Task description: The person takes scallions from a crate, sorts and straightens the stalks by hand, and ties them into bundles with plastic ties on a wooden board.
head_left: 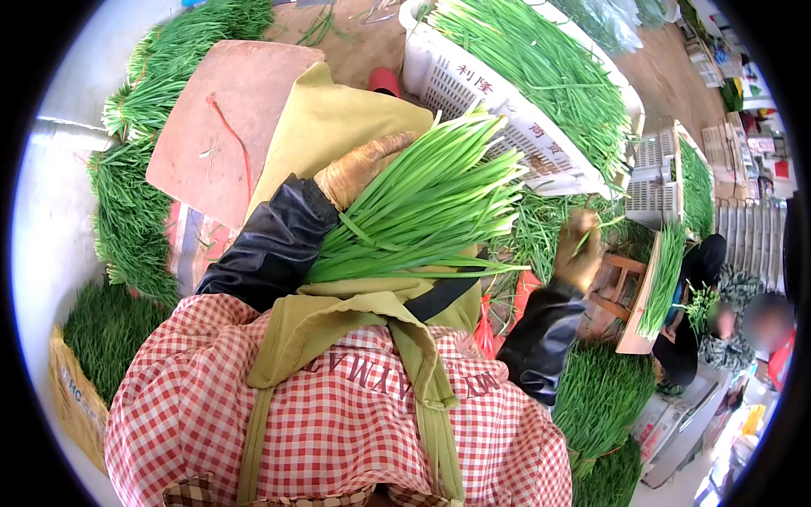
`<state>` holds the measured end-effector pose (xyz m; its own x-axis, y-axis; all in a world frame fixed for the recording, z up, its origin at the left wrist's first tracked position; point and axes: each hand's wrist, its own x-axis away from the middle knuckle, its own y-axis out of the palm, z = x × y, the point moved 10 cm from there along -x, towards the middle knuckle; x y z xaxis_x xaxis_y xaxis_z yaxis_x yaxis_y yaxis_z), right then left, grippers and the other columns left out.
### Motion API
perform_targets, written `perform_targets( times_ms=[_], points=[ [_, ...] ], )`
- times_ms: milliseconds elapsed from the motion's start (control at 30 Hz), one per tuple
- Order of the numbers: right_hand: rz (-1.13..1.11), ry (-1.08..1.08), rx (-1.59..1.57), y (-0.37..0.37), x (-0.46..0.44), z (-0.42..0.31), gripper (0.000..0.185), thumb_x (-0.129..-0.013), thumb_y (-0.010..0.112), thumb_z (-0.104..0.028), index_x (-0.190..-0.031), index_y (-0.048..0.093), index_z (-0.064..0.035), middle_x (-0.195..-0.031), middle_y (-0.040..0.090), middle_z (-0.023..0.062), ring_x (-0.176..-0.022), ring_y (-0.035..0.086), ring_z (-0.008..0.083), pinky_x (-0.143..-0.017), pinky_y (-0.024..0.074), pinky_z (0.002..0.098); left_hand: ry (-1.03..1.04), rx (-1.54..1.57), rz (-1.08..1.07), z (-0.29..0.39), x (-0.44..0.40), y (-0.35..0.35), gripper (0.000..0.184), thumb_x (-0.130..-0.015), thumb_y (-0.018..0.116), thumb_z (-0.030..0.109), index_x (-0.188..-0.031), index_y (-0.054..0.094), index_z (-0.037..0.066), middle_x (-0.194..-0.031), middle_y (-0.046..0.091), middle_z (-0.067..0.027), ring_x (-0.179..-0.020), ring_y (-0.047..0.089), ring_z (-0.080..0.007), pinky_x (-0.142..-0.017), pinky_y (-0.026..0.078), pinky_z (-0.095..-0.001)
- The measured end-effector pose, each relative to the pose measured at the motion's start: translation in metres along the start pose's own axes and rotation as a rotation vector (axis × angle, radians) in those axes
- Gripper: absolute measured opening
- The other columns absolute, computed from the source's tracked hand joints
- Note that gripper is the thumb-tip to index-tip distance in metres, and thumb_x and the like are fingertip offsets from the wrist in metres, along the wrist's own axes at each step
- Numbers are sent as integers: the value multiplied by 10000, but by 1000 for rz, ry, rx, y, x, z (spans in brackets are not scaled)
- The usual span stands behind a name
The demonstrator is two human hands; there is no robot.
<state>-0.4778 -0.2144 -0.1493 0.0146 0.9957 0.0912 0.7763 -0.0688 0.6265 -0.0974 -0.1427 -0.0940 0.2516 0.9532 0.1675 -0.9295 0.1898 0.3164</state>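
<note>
A large loose bunch of garlic chives (414,203) lies across my lap on the olive apron, its pale cut ends pointing up and to the right. My left hand (359,171), in a soiled tan glove, is curved round the bunch's far left side and holds it against me. Out to the right, my right hand (579,250), also gloved, is closed on a few thin chive stalks (610,223). It is apart from the bunch, above scattered chive trimmings (541,224).
A white slatted crate (448,80) full of chives stands ahead. To the left are a pinkish board (228,110) with a red tie (232,135) and stacked chive bundles (127,220). A wooden stool (617,287) stands right, with another person (735,287) beyond.
</note>
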Motion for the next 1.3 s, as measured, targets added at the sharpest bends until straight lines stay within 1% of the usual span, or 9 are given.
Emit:
perform_targets(
  times_ms=[100, 267, 333, 567, 733, 867, 1033, 1133, 1300],
  points=[
    [73, 477, 214, -31, 81, 65, 887, -878, 251, -717, -1464, 218, -52, -1498, 250, 178, -1391, 215, 316, -1120, 159, 453, -276, 721, -79, -9, 3, 28, 381, -966, 474, 230, -1285, 487, 21, -1174, 591, -57, -1014, 573, -142, -905, 466, -283],
    [-253, 670, 381, 65, 154, 121, 668, -984, 321, -476, -1448, 244, -3, -1484, 284, 107, -1368, 253, 204, -1126, 177, 304, -376, 580, -105, -5, 7, 55, 443, -953, 509, 324, -1278, 510, 24, -1183, 593, -53, -1022, 570, -124, -888, 468, -262],
    [-381, 308, 286, 82, 133, 112, 875, -884, 326, -688, -1439, 258, -14, -1456, 333, 113, -1334, 312, 246, -1101, 230, 373, -264, 352, -171, 13, 2, 73, 443, -948, 512, 383, -1199, 575, 23, -1137, 620, -46, -985, 577, -108, -850, 465, -261],
    [-446, 213, -158, 224, 71, 73, 895, -796, 620, -546, -1428, 262, -23, -1363, 425, 202, -1217, 458, 298, -1046, 357, 419, -52, -626, 41, 46, -1, 68, 443, -975, 438, 386, -1084, 595, -14, -907, 634, -84, -842, 563, -154, -765, 444, -311],
    [-470, 296, -389, 236, 72, 78, 807, -799, 685, -345, -1413, 270, -24, -1347, 439, 215, -1240, 454, 302, -1061, 351, 444, 5, -677, 233, 69, -1, 48, 427, -994, 386, 363, -1025, 603, -4, -895, 629, -104, -859, 577, -167, -773, 441, -317],
    [-303, 267, -183, 230, 64, 64, 667, -837, 588, -405, -1317, 413, 24, -1238, 528, 163, -1103, 538, 261, -983, 409, 365, -311, 352, -213, 60, 9, 112, 464, -907, 586, 386, -1241, 536, 68, -1034, 613, 0, -940, 572, -108, -836, 465, -257],
    [-218, -41, 104, 239, 14, 2, 421, -919, 549, -299, -1205, 527, 9, -1057, 605, 79, -940, 578, 155, -851, 466, 288, -376, -43, -360, 62, -25, 134, 370, -857, 674, 298, -1101, 616, 26, -999, 646, -32, -895, 596, -108, -793, 488, -251],
    [-265, -253, 335, 243, -33, -87, 643, -942, 407, -545, -1260, 495, 7, -1133, 593, 124, -1006, 575, 220, -887, 464, 368, -274, 11, -462, 102, -81, 179, 423, -824, 704, 302, -1144, 602, 45, -984, 668, -54, -968, 619, -136, -853, 500, -266],
    [-230, -432, 432, 230, -11, -218, 656, -916, 481, -527, -1342, 412, -34, -1197, 559, 166, -1069, 571, 258, -894, 491, 389, 413, 119, -529, 191, -123, 294, 454, -665, 834, 179, -1050, 629, 53, -936, 672, -87, -781, 645, -195, -710, 527, -331]
  ],
)
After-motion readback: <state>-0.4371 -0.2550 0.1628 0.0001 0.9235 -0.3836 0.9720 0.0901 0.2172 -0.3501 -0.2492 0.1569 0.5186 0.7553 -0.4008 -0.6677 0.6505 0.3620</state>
